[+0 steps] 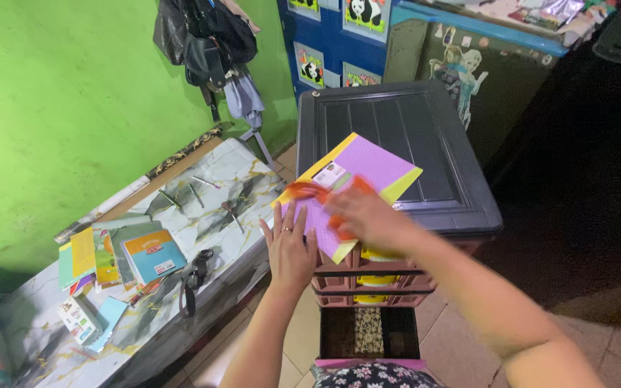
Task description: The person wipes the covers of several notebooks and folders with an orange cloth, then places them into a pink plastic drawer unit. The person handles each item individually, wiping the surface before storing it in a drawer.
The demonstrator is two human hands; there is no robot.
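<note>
Head view, left to right. Marble-pattern table (pixel 210 187) along green wall: stack of colourful notebooks (pixel 120 255) at near end, scissors (pixel 194 276) just beside them, a few pens (pixel 203 190) further up. Dark bags (pixel 206 36) hanging on wall above.

Left hand (pixel 289 248): fingers spread wide, palm flat on near-left corner of purple book (pixel 357 190), pinning it. Ring on one finger.

Purple book, yellow edges, white label near top-left: lying flat on dark lid of plastic drawer unit (pixel 397 151), near corner overhanging front edge.

Right hand (pixel 364 215): motion-blurred, over lower part of book, fingers closed on something orange (pixel 318 192) — cloth or wrapper, can't tell which. Exact pinch lost in blur.

Below lid: drawers with yellow items (pixel 371 276) showing; lowest drawer (pixel 369 332) pulled open, patterned stuff inside.

Progress, judging by layout: one book on work surface being handled with the orange piece; stack on table looks untouched and well apart from hands. Early to mid stage at best, most books left.
</note>
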